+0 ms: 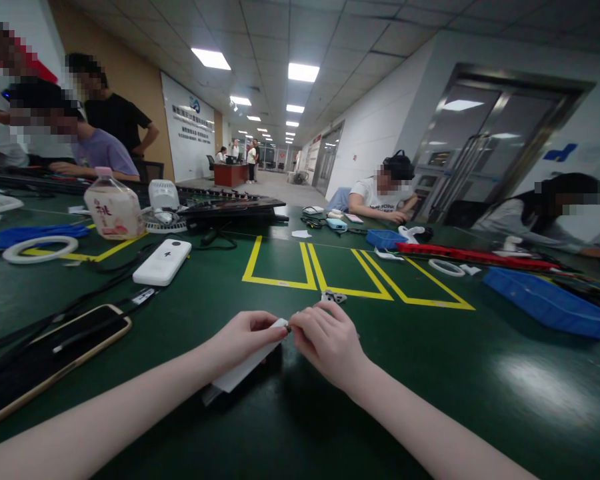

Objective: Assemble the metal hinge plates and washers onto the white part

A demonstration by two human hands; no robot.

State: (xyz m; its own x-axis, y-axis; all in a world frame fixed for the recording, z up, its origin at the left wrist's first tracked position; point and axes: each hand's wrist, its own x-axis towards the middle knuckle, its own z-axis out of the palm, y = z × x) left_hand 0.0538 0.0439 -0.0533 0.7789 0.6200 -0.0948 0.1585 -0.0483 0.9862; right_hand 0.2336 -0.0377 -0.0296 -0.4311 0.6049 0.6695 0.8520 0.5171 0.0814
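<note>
My left hand is closed around a long white flat piece, which slants from lower left to upper right above the green table. At its upper end sits a small dark metallic part, partly hidden by fingertips. My right hand pinches at that small part, its fingers curled and close to the left thumb. What lies behind the right fingers is hidden. Just beyond the right knuckles, a small silvery metal piece rests on the table.
Yellow tape outlines mark the green table ahead. To the left are a white power bank, a phone, black cables, a drink bottle and a white ring. A blue tray stands right. Several people sit around the table.
</note>
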